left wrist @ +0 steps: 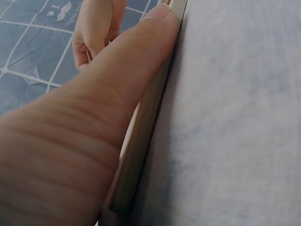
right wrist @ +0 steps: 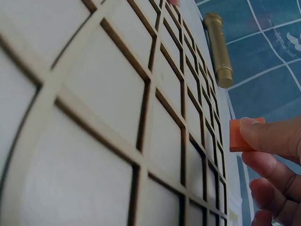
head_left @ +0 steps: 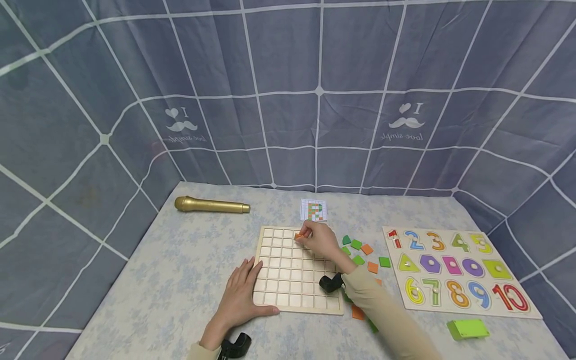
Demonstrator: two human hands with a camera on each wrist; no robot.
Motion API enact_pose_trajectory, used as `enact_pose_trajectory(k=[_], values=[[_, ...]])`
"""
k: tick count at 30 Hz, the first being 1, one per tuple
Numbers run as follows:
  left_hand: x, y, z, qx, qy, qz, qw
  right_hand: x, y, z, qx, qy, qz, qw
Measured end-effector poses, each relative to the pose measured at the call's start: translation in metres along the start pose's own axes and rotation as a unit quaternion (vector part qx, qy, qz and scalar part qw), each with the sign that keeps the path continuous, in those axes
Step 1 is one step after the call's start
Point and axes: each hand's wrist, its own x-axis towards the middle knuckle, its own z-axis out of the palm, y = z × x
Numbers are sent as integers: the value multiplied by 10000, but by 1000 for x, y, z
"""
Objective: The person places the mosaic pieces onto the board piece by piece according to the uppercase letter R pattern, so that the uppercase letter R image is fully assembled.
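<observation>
An orange square tile (right wrist: 237,136) is pinched between the thumb and forefinger of my right hand (head_left: 320,241), over the far rows of a wooden grid board (head_left: 279,274). In the right wrist view the tile stands apart from the grid's raised ribs. My left hand (head_left: 241,295) rests at the board's near left corner, its fingers along the left side and its thumb (left wrist: 155,28) at the front edge. Just beyond the board lies a small pattern card (head_left: 313,210) with a coloured figure on a grid.
Loose green and orange tiles (head_left: 372,267) lie right of the board, some beneath the right forearm. Farther right are a number puzzle board (head_left: 459,270) and a lime-green block (head_left: 468,329). A gold microphone (head_left: 211,205) lies at the back left. Grid-patterned cloth (head_left: 288,125) surrounds the table.
</observation>
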Motion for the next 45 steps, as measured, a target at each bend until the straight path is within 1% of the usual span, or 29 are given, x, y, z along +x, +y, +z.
enact_pose_trajectory(k=[4, 7, 11, 14, 21, 28, 32, 35, 39, 42, 45], values=[[-1, 1, -1, 8, -158, -115, 9998, 1, -3, 10, 132, -276, -57, 9995], [-3, 2, -2, -37, -244, -195, 9995, 3, -4, 17, 118, -351, -160, 9992], [-3, 2, -1, -74, -216, -180, 9996, 5, -6, 23, 100, -407, -186, 9989], [-3, 2, 0, -46, -160, -118, 9998, 8, -9, 25, 101, -467, -143, 9988], [-2, 0, 0, -9, -226, -154, 9996, 12, -13, 22, 93, -631, -52, 9980], [0, 0, -1, -4, -95, -23, 10000, 16, -14, 20, -332, -798, -32, 9963], [2, 0, -1, -32, -189, -113, 9998, 18, -13, 21, -647, -910, -83, 9937], [3, -1, -2, -49, -252, -184, 9995, 18, -14, 21, -863, -878, -131, 9923], [3, -1, -2, -63, -268, -189, 9994, 16, -16, 20, -1134, -776, -168, 9904], [2, -1, -2, -49, -261, -180, 9995, 14, -17, 20, -1192, -745, -196, 9899], [1, 0, -2, -24, -261, -180, 9995, 13, -17, 20, -1064, -805, -186, 9909]])
